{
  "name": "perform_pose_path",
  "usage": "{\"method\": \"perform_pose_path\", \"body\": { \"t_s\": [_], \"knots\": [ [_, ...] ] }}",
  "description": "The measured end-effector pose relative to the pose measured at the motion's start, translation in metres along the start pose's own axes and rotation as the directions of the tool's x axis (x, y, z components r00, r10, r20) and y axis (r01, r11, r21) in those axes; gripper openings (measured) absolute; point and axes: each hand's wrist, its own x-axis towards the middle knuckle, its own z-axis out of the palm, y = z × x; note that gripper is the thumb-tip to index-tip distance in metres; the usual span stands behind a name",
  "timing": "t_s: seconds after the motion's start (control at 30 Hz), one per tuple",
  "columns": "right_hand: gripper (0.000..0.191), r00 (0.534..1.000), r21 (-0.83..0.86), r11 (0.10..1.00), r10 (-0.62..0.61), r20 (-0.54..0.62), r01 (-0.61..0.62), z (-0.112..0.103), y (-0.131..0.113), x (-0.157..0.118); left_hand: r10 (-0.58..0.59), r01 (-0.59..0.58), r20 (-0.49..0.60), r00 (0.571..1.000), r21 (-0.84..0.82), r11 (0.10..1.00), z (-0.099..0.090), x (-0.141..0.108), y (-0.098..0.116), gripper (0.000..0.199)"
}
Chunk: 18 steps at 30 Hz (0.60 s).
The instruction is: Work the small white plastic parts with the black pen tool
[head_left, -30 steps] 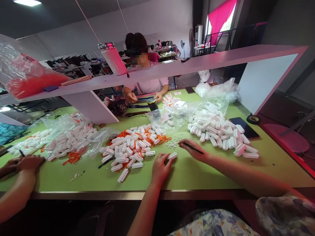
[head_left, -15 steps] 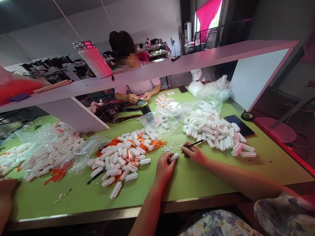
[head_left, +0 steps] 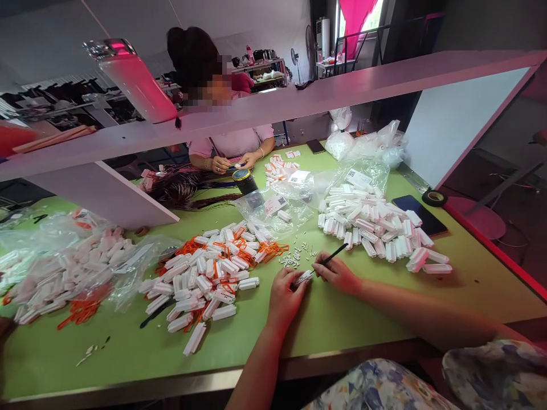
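Between its thumb and fingers, my left hand (head_left: 285,293) holds a small white plastic piece (head_left: 305,277) with a row of dark holes. My right hand (head_left: 338,273) pinches a thin black tool (head_left: 335,252), its lower end at the right end of that piece. Just beyond both hands, tiny white pegs (head_left: 293,259) are scattered on the green table (head_left: 333,336). A heap of white pieces with orange bands (head_left: 213,267) lies left of my left hand. Another heap of white pieces (head_left: 376,222) lies beyond my right hand.
A raised pink-lit shelf (head_left: 256,108) crosses above the table, carrying a bottle (head_left: 137,82). Beyond it a person (head_left: 231,139) handles something small. Clear bags (head_left: 277,208), a black can (head_left: 245,181), a dark tablet (head_left: 421,215) and black tape (head_left: 435,197) lie about.
The black tool's lower end has moved left onto the white piece, and my right hand has come closer to my left. The whole view has shifted slightly.
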Motion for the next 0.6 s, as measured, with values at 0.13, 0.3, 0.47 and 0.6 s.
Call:
{"method": "perform_pose_path", "body": {
  "t_s": [0.13,0.3,0.47,0.6],
  "knots": [
    [0.039,1.0,-0.05,0.999,-0.016,0.017,0.017,-0.0006,-0.0001,-0.0002,0.001,-0.001,-0.001,1.0,0.007,1.0,-0.0016,-0.0006,0.0022,0.015],
    [0.035,0.999,-0.123,0.991,-0.048,0.017,0.05,0.0003,0.0034,-0.0012,0.012,-0.012,-0.007,1.0,0.012,1.0,-0.0019,-0.0009,0.0042,0.012],
    [0.029,0.998,-0.166,0.984,-0.067,0.015,0.069,0.0019,0.0021,-0.0024,0.011,-0.011,-0.008,1.0,0.007,1.0,-0.0007,-0.0008,0.0026,0.012],
    [0.025,0.997,-0.201,0.976,-0.082,0.016,0.083,0.0021,0.0022,-0.0027,0.008,-0.008,-0.002,1.0,0.012,1.0,-0.0006,-0.0016,0.0012,0.012]
  ]
}}
